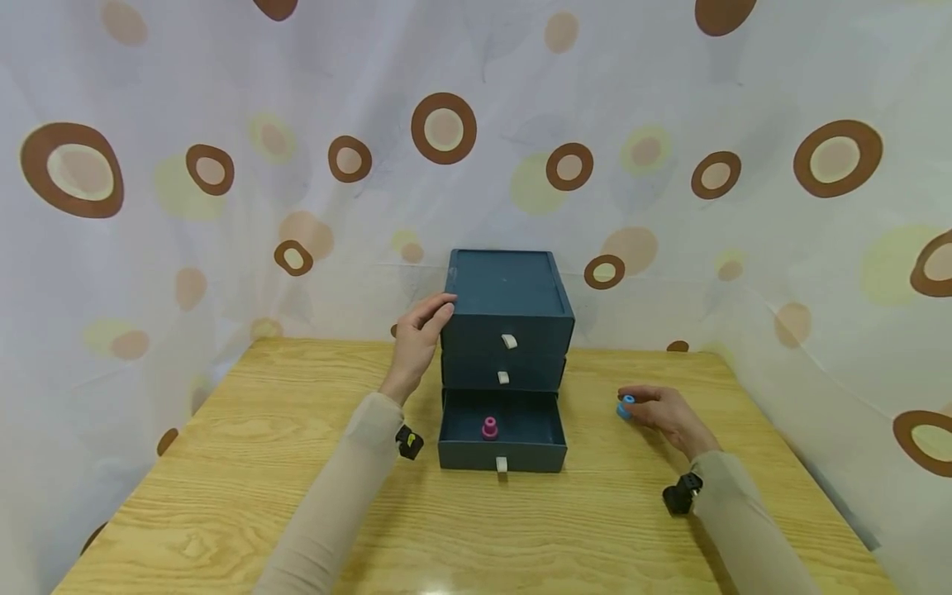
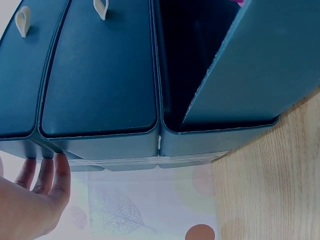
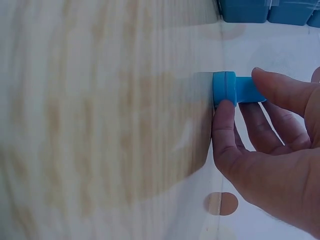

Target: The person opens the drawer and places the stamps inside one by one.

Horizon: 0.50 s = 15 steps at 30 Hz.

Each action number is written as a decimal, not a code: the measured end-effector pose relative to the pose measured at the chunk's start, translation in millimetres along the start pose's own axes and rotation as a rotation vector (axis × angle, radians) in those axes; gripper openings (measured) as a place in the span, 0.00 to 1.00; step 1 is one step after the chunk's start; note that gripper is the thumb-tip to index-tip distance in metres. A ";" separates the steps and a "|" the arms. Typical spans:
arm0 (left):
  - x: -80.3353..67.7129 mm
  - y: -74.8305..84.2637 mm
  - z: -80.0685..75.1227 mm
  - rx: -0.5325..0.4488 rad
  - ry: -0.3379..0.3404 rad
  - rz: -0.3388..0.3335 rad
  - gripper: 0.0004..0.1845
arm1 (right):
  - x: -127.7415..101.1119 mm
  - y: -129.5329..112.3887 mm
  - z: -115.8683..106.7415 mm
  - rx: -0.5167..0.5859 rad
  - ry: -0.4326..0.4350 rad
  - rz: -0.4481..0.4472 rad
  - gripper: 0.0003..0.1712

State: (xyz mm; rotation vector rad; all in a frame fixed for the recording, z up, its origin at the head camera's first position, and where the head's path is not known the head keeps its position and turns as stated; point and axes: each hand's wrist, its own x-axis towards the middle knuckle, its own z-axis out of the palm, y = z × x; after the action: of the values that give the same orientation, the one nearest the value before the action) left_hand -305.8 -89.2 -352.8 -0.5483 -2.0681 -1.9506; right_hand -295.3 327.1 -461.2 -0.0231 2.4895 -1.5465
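Note:
A dark blue three-drawer box point(image 1: 508, 307) stands at the back of the wooden table point(image 1: 245, 463). Its bottom drawer point(image 1: 502, 453) is pulled out, with a small pink peg point(image 1: 489, 427) inside. My left hand point(image 1: 417, 340) rests with straight fingers against the box's upper left side; the left wrist view shows the fingers point(image 2: 49, 172) on the box point(image 2: 100, 85). To the right of the box, my right hand point(image 1: 664, 413) pinches a small blue peg point(image 1: 625, 406) on the table. The right wrist view shows thumb and fingers point(image 3: 227, 127) around the blue peg point(image 3: 235, 88).
A spotted white curtain point(image 1: 223, 165) hangs behind and on both sides of the table. The two upper drawers are closed, each with a small white pull tab point(image 1: 509, 340). Bare wood lies in front of the open drawer.

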 end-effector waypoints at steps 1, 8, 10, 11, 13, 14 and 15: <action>-0.1 -0.1 0.0 -0.001 0.000 0.000 0.20 | -0.2 -0.1 0.1 -0.003 -0.001 -0.003 0.31; 2.4 -10.3 -0.2 -0.001 0.004 0.008 0.20 | -2.7 -1.3 2.1 0.019 -0.018 -0.011 0.31; 6.1 -19.7 -0.4 -0.006 0.014 0.023 0.20 | -2.5 -1.0 2.1 0.021 -0.017 -0.011 0.31; 8.2 -24.3 -0.5 -0.007 0.018 0.030 0.20 | -2.2 -0.9 1.9 0.020 -0.016 -0.014 0.31; 12.4 -33.9 -0.6 -0.010 0.030 0.045 0.19 | -1.5 -0.9 1.4 0.009 -0.010 -0.014 0.31; 12.5 -33.7 -0.4 -0.010 0.032 0.047 0.19 | -1.3 -0.9 0.9 0.004 -0.007 -0.016 0.31; 12.4 -33.2 -0.3 -0.011 0.033 0.050 0.19 | -1.3 -0.9 0.5 -0.001 -0.007 -0.018 0.32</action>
State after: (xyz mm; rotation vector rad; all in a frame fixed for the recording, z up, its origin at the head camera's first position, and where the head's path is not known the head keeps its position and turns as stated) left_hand -331.3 -89.4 -377.5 -0.5599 -2.0057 -1.9313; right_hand -294.1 326.4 -460.4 -0.0510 2.4908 -1.5499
